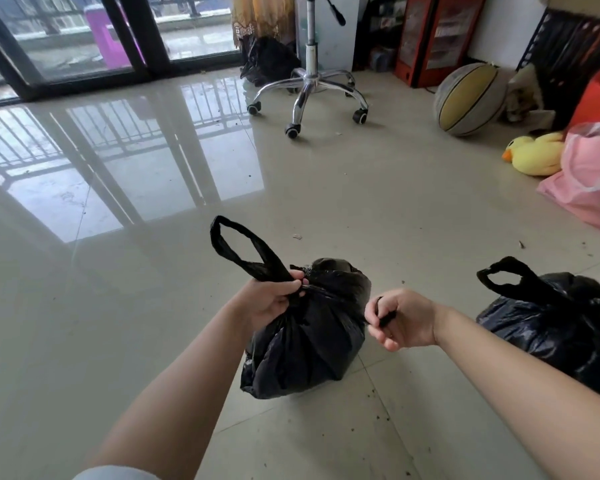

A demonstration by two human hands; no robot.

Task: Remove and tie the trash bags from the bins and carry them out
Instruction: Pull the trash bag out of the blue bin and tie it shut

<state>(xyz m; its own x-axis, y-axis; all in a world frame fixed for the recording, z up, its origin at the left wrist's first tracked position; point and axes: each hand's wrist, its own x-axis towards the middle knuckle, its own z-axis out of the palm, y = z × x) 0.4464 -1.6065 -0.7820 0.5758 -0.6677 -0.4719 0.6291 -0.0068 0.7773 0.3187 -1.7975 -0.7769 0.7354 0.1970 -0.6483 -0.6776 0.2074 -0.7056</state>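
- The left hand point(271, 303) reaches forward from a bare forearm, its grip curled tight around the gathered neck of a black trash bag point(309, 337), just below one handle loop point(239, 247) that stands up and leans away to the left.
- The left thumb lies along the top of the bunched plastic, with the fingertips wrapped underneath.
- The right hand point(404, 318) is held to the right of the bag's neck, wrist bent inward, its grip closed in a fist around a thin black strip of the bag's other handle point(385, 318); the strip runs taut toward the bag.
- The two forearms come in from the bottom edge and angle toward each other, with a pale sleeve cuff point(118, 474) showing at the lower left.
- The bag sits on the tiled floor point(361, 209) between the hands, bulging and full.
- A second black trash bag point(555, 323) rests on the floor behind the right forearm, one handle loop sticking up at its top.
- A third black bag point(267, 60) lies far back near the glass doors, beside a chrome swivel chair base point(312, 84).
- Along the right wall are a basketball point(468, 98), a yellow plush duck point(534, 154) and a pink plastic bag point(589, 178).
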